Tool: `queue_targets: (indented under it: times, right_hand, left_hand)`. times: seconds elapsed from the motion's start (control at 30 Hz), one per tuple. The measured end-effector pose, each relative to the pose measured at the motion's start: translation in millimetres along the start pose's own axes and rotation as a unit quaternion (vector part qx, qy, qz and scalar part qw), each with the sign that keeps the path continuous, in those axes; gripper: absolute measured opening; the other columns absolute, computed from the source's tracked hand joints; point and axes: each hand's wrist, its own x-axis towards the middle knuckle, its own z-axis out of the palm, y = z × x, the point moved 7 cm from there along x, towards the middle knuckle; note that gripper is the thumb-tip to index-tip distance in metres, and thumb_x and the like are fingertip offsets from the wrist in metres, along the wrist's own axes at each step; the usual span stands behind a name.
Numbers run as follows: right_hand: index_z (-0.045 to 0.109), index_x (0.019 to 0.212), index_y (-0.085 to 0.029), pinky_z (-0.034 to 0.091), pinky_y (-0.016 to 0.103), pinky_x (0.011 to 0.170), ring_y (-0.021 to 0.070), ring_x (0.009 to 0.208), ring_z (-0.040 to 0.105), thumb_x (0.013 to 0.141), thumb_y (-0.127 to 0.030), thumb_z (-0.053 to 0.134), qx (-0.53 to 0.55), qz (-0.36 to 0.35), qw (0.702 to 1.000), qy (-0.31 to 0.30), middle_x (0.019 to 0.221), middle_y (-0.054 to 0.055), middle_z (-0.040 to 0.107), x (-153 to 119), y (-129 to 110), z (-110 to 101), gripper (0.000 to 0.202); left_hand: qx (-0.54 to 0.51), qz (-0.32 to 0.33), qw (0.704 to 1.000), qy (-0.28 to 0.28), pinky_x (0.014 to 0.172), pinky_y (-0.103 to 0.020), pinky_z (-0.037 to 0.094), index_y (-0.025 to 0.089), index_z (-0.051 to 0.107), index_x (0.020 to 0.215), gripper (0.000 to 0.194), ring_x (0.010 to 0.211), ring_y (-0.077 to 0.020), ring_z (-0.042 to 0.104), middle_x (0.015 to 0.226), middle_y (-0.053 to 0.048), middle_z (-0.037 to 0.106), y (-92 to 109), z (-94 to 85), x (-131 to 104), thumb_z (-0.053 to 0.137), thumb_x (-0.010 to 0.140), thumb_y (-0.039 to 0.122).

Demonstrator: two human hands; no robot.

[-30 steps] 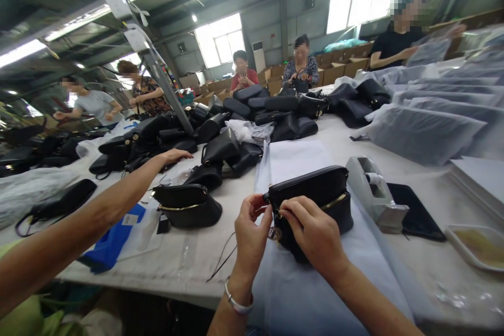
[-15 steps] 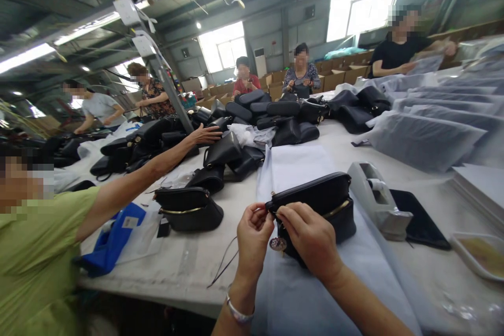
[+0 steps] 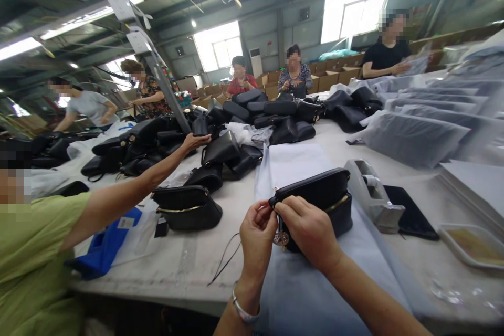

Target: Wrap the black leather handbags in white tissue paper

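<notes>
A black handbag (image 3: 315, 186) with a gold-coloured front zip stands upright on translucent sheeting in front of me. At its upper left end, my left hand (image 3: 258, 231) pinches the small black end of the bag, fingertips closed. Close beside it, my right hand (image 3: 309, 226) is closed on the same corner, its thumb and forefinger nearly touching my left fingers. What lies between the fingertips is mostly hidden. Below them hangs a round metallic charm (image 3: 281, 238). A thin black cord (image 3: 226, 262) loops on the table left of my left wrist.
A second black handbag (image 3: 189, 209) stands to the left, near a blue tape dispenser (image 3: 106, 247). Rightward are a grey tape dispenser (image 3: 374, 197), a dark tablet-like slab (image 3: 409, 212) and a white tray (image 3: 468, 247). Bags are heaped beyond; a co-worker's arm (image 3: 129, 191) reaches in from the left.
My hands stay at the bag's corner, with the right fingers shifted slightly closer to the left ones. The co-worker's hand at left has drawn back a little and now meets a black bag.
</notes>
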Motion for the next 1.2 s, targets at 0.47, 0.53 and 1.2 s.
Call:
queue_targets:
  times: [0.47,0.53,1.2]
  right_hand:
    - [0.071,0.106,-0.019,0.047,0.031,0.082,0.0183,0.084,0.062,0.098,-0.020,0.055,0.017,0.046,0.997,0.063,0.092,0.005,0.071,-11.5,6.4,6.6,0.018]
    - [0.070,0.107,-0.020,0.047,0.031,0.083,0.0186,0.086,0.063,0.097,-0.020,0.055,0.020,0.072,0.996,0.042,0.094,0.004,0.071,-9.8,7.1,6.1,0.018]
    - [0.067,0.117,-0.025,0.056,0.028,0.084,0.0171,0.094,0.067,0.095,-0.022,0.056,0.280,0.164,0.946,0.021,0.108,0.005,0.066,-15.8,-2.3,-7.3,0.024]
  left_hand:
    - [0.031,0.040,0.998,0.024,0.084,-0.031,0.060,0.016,0.070,0.098,0.025,0.087,-0.0185,0.074,0.094,-0.006,0.077,-4.5,-11.0,1.4,0.077,0.078,0.030]
    - [0.041,0.058,0.997,0.012,0.084,-0.030,0.059,0.016,0.070,0.098,0.024,0.087,-0.0178,0.073,0.094,-0.006,0.077,-0.6,-9.6,4.0,0.077,0.079,0.029]
    - [0.125,0.118,0.981,0.094,0.079,-0.024,0.059,0.019,0.067,0.099,0.023,0.086,-0.0148,0.071,0.092,-0.003,0.073,60.3,-34.6,-41.2,0.076,0.081,0.031]
